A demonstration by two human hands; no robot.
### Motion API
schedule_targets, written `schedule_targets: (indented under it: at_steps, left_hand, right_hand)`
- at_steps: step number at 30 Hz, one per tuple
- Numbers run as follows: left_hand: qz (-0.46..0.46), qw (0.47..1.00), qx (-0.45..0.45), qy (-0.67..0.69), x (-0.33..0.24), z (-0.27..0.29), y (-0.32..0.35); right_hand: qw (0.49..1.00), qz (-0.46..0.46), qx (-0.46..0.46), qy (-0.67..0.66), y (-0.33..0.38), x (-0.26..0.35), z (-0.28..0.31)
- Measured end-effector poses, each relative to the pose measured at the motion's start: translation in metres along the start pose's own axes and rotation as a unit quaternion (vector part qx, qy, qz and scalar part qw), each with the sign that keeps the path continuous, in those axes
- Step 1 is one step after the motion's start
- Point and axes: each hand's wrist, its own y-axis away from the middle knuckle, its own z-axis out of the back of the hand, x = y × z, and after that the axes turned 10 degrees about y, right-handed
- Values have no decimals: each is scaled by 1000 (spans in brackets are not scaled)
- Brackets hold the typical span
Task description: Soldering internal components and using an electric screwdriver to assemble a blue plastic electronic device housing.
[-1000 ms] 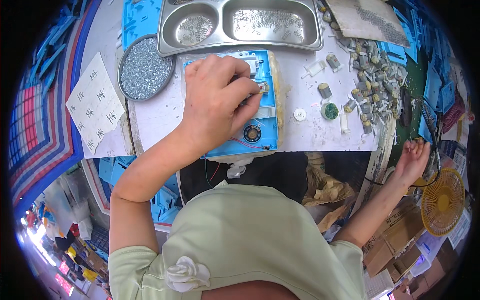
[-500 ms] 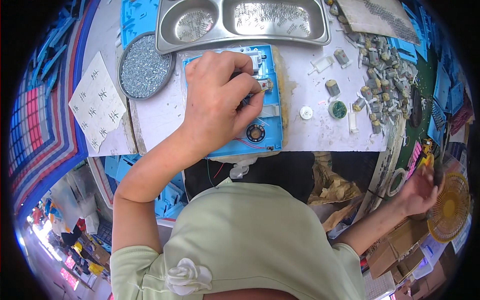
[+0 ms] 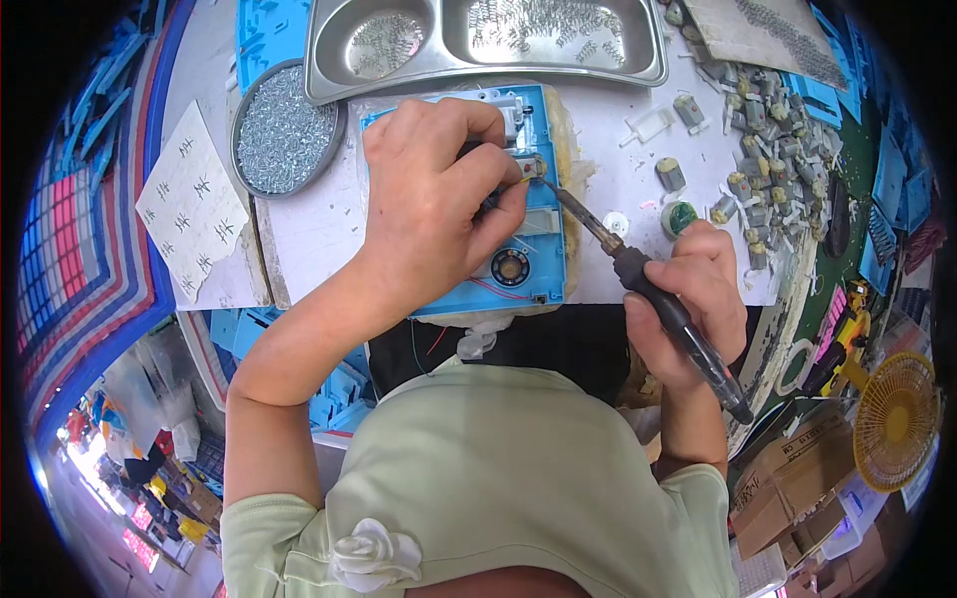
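1. My R hand [image 3: 703, 299] grips iron [image 3: 681, 324]; if I slip, case [image 3: 555, 261] may scorch.
2. My L hand [image 3: 439, 184] is pinched, can't tell on what; v. nr tip [image 3: 566, 198], so burn risk.
3. Motor [image 3: 532, 167] is in case, by tip; a nudge could shift it.

Light: bright, cool, even over tabletop [image 3: 307, 237] | Glare: highlights on steel tray [image 3: 324, 60]; lower-left background blown out | Shadow: near-black below tabletop's front edge | Focus: soldering iron [image 3: 678, 324] fairly sharp — outer background soft | Distortion: fisheye — striped cloth [image 3: 75, 349] bowed, corners black
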Motion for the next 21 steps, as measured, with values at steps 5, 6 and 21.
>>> schedule_targets:
  at_steps: [5, 6, 21]
  left_hand:
    - [-4, 1000, -6, 2, 2, -1, 0]
    - [-5, 1000, -6, 3, 2, -1, 0]
    - [-12, 1000, -28, 2, 2, -4, 0]
  right_hand:
    - [1000, 2, 5, 11, -1, 0, -2]
    - [1000, 4, 8, 14, -1, 0, -2]
    - [998, 16, 23, 58, -2, 6, 1]
